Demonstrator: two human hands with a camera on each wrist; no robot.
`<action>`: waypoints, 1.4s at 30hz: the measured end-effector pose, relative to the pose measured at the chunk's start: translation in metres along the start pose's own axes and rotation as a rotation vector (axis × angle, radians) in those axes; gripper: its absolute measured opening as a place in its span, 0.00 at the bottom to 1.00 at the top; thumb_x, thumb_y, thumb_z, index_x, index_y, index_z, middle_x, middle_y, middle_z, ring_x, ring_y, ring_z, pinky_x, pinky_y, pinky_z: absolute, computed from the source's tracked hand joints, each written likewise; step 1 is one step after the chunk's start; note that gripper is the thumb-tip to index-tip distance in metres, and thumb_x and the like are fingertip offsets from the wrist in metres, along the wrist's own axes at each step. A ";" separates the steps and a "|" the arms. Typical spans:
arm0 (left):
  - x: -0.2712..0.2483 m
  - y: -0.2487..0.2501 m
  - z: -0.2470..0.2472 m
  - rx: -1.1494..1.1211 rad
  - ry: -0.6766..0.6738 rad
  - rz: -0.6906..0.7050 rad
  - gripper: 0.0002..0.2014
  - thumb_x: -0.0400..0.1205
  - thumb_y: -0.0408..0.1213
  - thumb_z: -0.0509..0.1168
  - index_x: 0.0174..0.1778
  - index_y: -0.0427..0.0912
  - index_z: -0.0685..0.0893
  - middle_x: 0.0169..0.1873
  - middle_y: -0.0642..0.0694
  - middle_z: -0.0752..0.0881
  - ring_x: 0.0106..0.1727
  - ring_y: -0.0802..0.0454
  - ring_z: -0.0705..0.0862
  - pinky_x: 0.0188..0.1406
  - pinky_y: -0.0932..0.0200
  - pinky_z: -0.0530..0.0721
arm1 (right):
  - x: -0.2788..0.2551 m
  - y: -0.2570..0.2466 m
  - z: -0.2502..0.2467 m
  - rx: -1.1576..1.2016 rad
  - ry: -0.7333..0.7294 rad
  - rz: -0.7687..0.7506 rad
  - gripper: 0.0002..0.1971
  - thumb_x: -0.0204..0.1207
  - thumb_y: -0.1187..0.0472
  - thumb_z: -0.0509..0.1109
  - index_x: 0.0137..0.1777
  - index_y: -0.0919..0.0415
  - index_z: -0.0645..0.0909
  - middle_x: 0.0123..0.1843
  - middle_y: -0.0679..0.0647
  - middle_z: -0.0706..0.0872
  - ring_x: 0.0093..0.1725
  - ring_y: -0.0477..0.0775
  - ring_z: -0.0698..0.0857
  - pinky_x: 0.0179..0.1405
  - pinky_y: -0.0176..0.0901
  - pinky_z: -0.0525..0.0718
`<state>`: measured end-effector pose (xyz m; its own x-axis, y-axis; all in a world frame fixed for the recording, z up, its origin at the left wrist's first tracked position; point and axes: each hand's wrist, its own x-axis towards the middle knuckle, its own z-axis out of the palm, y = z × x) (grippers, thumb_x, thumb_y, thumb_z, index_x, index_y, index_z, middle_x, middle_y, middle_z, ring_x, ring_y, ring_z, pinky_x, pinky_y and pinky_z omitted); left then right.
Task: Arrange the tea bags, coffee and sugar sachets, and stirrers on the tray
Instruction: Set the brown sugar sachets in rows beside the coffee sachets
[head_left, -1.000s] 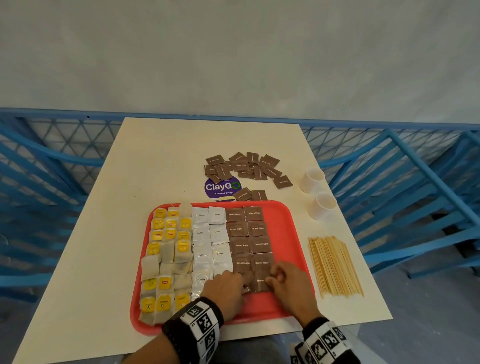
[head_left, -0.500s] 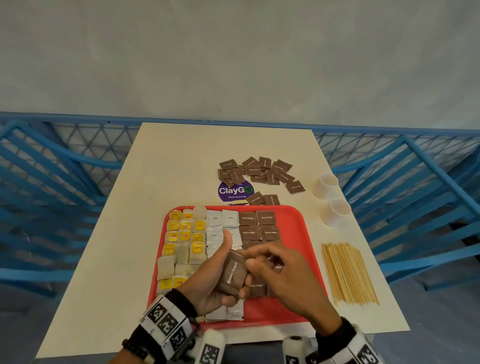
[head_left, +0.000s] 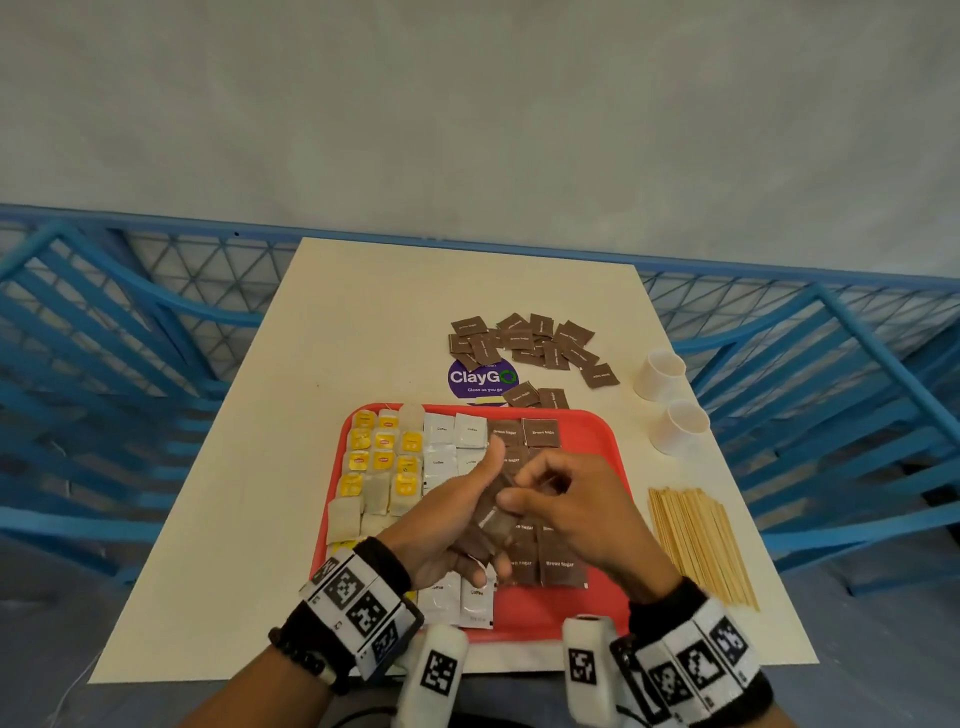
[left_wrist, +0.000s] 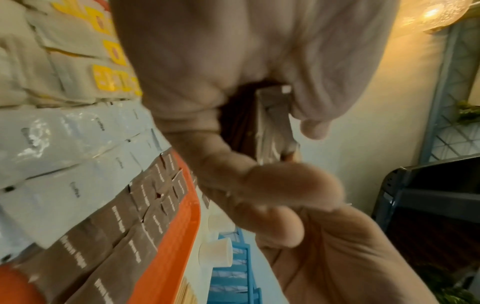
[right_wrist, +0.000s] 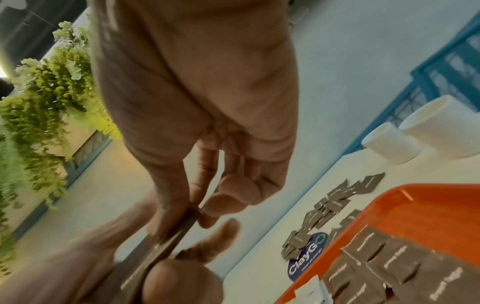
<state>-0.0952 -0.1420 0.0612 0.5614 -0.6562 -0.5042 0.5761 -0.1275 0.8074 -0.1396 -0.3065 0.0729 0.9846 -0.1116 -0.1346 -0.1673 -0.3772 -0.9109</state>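
Note:
Above the red tray (head_left: 602, 436) my left hand (head_left: 483, 512) grips a small stack of brown sugar sachets (head_left: 493, 530) between thumb and curled fingers. My right hand (head_left: 519, 488) pinches the stack's top edge (right_wrist: 192, 214) with thumb and fingertips. On the tray lie yellow-tagged tea bags (head_left: 382, 457) at the left, white coffee sachets (head_left: 454, 431) in the middle and rows of brown sugar sachets (head_left: 540, 434) at the right. The hands hide the tray's middle. A loose pile of sugar sachets (head_left: 524, 343) lies on the table beyond the tray. Wooden stirrers (head_left: 696, 540) lie right of the tray.
Two white paper cups (head_left: 660, 374) (head_left: 680, 426) stand at the table's right edge, behind the stirrers. A purple round sticker (head_left: 480, 376) marks the table just past the tray. Blue railing (head_left: 156, 364) surrounds the cream table (head_left: 322, 364) on three sides.
Both hands were down on the sugar sachets at the tray's near end. They have risen, the left now holding a stack, and the right has come to pinch its top.

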 end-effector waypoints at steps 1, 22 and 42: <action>-0.001 0.002 0.000 0.030 0.029 0.055 0.23 0.81 0.65 0.60 0.49 0.49 0.88 0.32 0.46 0.85 0.28 0.46 0.85 0.15 0.63 0.78 | 0.000 0.001 -0.005 0.042 0.039 0.012 0.09 0.69 0.61 0.83 0.38 0.63 0.86 0.26 0.43 0.84 0.26 0.39 0.78 0.29 0.29 0.75; -0.025 -0.014 -0.003 0.201 0.203 0.276 0.22 0.77 0.52 0.69 0.43 0.31 0.87 0.36 0.37 0.91 0.23 0.48 0.79 0.14 0.66 0.68 | -0.037 0.013 0.009 0.484 0.121 0.109 0.14 0.71 0.54 0.77 0.38 0.64 0.81 0.27 0.55 0.82 0.21 0.47 0.76 0.21 0.38 0.76; -0.007 -0.057 -0.035 0.494 0.379 0.091 0.13 0.85 0.43 0.68 0.39 0.41 0.91 0.32 0.42 0.90 0.22 0.52 0.80 0.16 0.64 0.69 | -0.030 0.109 0.002 0.010 -0.042 0.433 0.10 0.74 0.64 0.79 0.33 0.59 0.83 0.27 0.47 0.85 0.26 0.41 0.80 0.30 0.35 0.76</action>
<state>-0.1109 -0.1042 0.0082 0.8193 -0.3826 -0.4271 0.2243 -0.4716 0.8528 -0.1876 -0.3426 -0.0231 0.8250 -0.2196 -0.5207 -0.5649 -0.2948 -0.7707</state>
